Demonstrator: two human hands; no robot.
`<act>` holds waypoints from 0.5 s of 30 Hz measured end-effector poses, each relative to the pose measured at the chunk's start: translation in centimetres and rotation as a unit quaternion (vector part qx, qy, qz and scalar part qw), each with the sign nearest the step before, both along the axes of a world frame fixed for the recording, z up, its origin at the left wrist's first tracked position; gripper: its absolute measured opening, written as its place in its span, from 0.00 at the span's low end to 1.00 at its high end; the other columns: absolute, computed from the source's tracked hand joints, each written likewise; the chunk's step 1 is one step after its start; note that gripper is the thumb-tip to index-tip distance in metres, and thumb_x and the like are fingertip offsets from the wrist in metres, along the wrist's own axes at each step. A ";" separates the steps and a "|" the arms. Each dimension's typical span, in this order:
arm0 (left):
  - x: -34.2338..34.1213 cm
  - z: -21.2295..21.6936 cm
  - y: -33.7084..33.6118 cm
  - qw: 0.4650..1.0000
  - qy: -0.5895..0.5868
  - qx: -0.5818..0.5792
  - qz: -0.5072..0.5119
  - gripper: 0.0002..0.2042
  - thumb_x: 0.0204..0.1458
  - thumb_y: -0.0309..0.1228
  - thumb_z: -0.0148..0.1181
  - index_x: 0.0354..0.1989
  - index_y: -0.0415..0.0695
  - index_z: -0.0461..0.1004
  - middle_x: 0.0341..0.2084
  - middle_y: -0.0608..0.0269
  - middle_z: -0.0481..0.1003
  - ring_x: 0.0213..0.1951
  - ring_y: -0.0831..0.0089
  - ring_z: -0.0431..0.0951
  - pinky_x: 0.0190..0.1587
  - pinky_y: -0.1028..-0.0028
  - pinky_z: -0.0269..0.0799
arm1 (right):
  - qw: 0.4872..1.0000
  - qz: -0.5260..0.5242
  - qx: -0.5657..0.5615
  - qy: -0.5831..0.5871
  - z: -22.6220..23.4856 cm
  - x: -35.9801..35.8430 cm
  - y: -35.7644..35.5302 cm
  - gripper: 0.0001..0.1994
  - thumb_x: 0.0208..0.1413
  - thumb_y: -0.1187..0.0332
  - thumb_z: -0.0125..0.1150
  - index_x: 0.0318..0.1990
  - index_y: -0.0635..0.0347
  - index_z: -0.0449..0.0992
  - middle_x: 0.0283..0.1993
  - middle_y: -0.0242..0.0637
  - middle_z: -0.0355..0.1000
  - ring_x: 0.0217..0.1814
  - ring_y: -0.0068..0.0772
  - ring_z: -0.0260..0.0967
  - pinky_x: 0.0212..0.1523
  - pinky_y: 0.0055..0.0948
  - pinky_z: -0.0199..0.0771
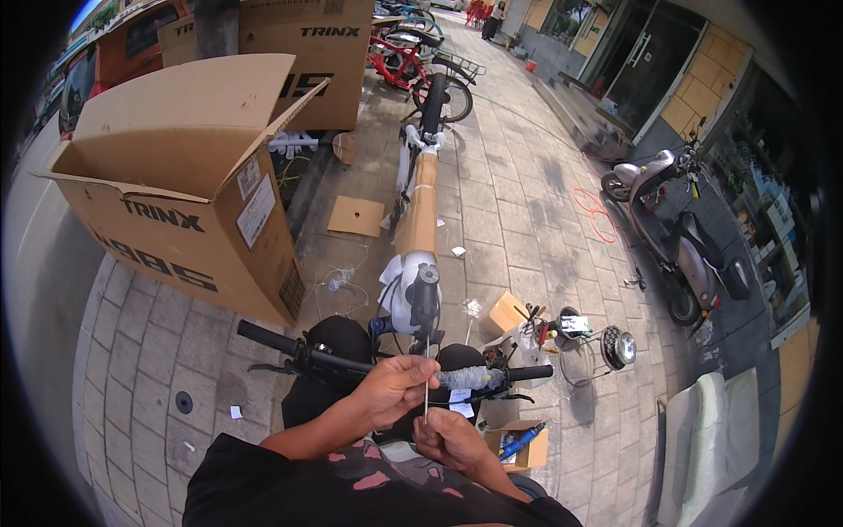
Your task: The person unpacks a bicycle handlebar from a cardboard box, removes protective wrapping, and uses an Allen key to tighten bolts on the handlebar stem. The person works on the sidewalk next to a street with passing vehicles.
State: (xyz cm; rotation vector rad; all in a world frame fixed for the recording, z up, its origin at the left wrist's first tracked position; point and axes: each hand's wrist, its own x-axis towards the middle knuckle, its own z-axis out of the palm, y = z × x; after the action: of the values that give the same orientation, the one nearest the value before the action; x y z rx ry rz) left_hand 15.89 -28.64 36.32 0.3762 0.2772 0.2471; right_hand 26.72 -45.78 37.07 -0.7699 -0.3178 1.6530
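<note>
Between my two hands is a thin, straight metal rod (428, 391); its exact kind is not clear. My left hand (399, 386) pinches its upper part with thumb and fingers. Lower down, my right hand (452, 437) closes around its bottom end. Just beyond them lies a black bicycle handlebar (316, 358), its right half wrapped in grey plastic film (470, 378). A dark bicycle stem (426, 290) stands ahead of my hands. From there the bicycle frame (417, 211), covered in cardboard and white wrap, stretches away to a black tyre (434, 101).
A large open cardboard box (176, 237) stands at left, a flat cardboard piece (356, 215) beside it. On the right are a tub of tools (544, 329), a silver wheel hub part (619, 347) and a small box with a blue tool (522, 439). Farther right a scooter (676, 237) is parked.
</note>
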 end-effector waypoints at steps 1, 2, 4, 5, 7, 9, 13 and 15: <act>-0.1 0.0 0.0 1.000 0.003 0.001 0.001 0.10 0.68 0.34 0.65 0.49 0.40 0.81 0.35 0.61 0.83 0.24 0.83 0.68 0.27 0.82 0.64 | 0.999 0.011 -0.026 -0.032 -0.2 -0.1 0.0 0.21 0.75 0.52 0.57 0.31 0.56 0.69 0.25 0.27 0.59 0.23 0.21 0.51 0.25 0.23 0.53; -0.1 -0.1 0.0 1.000 0.004 0.003 0.002 0.10 0.68 0.34 0.65 0.49 0.40 0.81 0.35 0.61 0.83 0.24 0.83 0.68 0.27 0.82 0.64 | 0.996 0.023 -0.051 -0.066 -0.3 -0.1 -0.1 0.21 0.75 0.52 0.57 0.31 0.56 0.68 0.25 0.27 0.59 0.23 0.21 0.51 0.24 0.24 0.53; 0.1 -0.2 0.0 1.000 0.012 0.012 0.001 0.10 0.69 0.34 0.65 0.49 0.40 0.81 0.36 0.62 0.83 0.24 0.83 0.68 0.26 0.82 0.63 | 0.994 0.026 -0.056 -0.084 -0.3 -0.1 0.0 0.21 0.75 0.53 0.57 0.30 0.56 0.68 0.25 0.27 0.60 0.23 0.20 0.52 0.25 0.24 0.52; 0.1 -0.3 -0.1 1.000 0.018 0.016 0.001 0.11 0.69 0.35 0.65 0.49 0.40 0.81 0.36 0.62 0.83 0.24 0.83 0.68 0.26 0.82 0.63 | 0.997 0.019 -0.037 -0.068 0.0 -0.2 0.1 0.21 0.75 0.54 0.58 0.30 0.56 0.69 0.24 0.27 0.61 0.23 0.20 0.52 0.25 0.24 0.52; 0.1 -0.1 -0.1 0.999 0.022 0.028 -0.002 0.11 0.69 0.35 0.64 0.50 0.39 0.81 0.37 0.62 0.83 0.24 0.83 0.68 0.26 0.81 0.62 | 0.994 -0.015 -0.038 -0.097 0.8 -0.5 0.0 0.20 0.73 0.56 0.61 0.29 0.56 0.69 0.23 0.26 0.61 0.22 0.21 0.54 0.24 0.26 0.53; 0.1 0.0 -0.2 0.998 0.027 0.050 -0.001 0.12 0.70 0.36 0.64 0.50 0.39 0.81 0.37 0.62 0.83 0.23 0.84 0.68 0.25 0.81 0.61 | 0.977 -0.065 -0.077 -0.189 2.4 -0.9 -0.2 0.19 0.70 0.59 0.66 0.27 0.56 0.70 0.21 0.26 0.61 0.20 0.21 0.55 0.22 0.29 0.54; 0.2 -0.7 -0.4 0.995 0.030 0.091 0.015 0.12 0.70 0.35 0.63 0.51 0.39 0.81 0.39 0.61 0.83 0.23 0.84 0.67 0.25 0.81 0.60 | 0.557 -0.181 0.114 -0.802 4.6 -1.3 1.3 0.20 0.60 0.68 0.74 0.22 0.57 0.67 0.18 0.23 0.61 0.19 0.22 0.59 0.20 0.33 0.57; 0.4 -0.8 -0.2 0.995 0.027 0.090 0.019 0.12 0.70 0.35 0.63 0.51 0.39 0.81 0.39 0.61 0.83 0.23 0.84 0.67 0.25 0.81 0.59 | 0.693 -0.154 0.032 -0.703 5.9 -1.9 1.2 0.19 0.61 0.67 0.74 0.23 0.57 0.68 0.18 0.23 0.61 0.19 0.21 0.59 0.21 0.32 0.57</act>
State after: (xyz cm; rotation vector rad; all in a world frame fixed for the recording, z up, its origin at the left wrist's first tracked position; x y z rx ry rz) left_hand 16.28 -28.81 35.52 0.5562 0.3162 0.3010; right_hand 24.79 -44.53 42.95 -1.8222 -1.2156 0.4061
